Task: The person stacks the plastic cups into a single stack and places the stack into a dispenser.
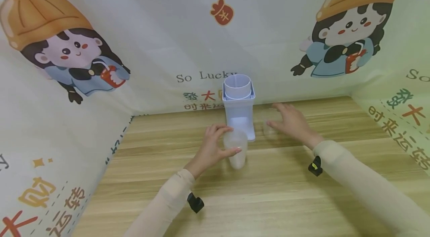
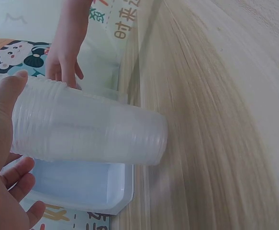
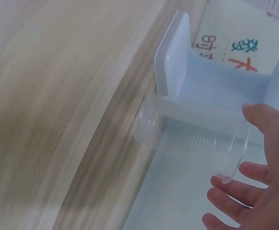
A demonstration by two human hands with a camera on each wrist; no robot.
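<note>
A stack of nested clear plastic cups (image 1: pixel 236 155) stands upright in front of a pale blue plastic holder (image 1: pixel 240 112). My left hand (image 1: pixel 213 145) holds the stack near its rims, thumb on one side and fingers on the other; the ridged rims show in the left wrist view. To the right of the holder, my right hand (image 1: pixel 290 123) pinches a single clear plastic cup (image 3: pixel 192 129) by its rim. Thumb and fingertips sit on opposite sides of that rim in the right wrist view. The holder has a round tube on top and an open recess below.
The wood-grain table (image 1: pixel 268 199) spreads out in front of the holder. Behind it hangs a printed cloth (image 1: pixel 161 35) with cartoon figures and lettering, which also covers both sides. A small black device (image 1: pixel 196 202) is strapped at each wrist.
</note>
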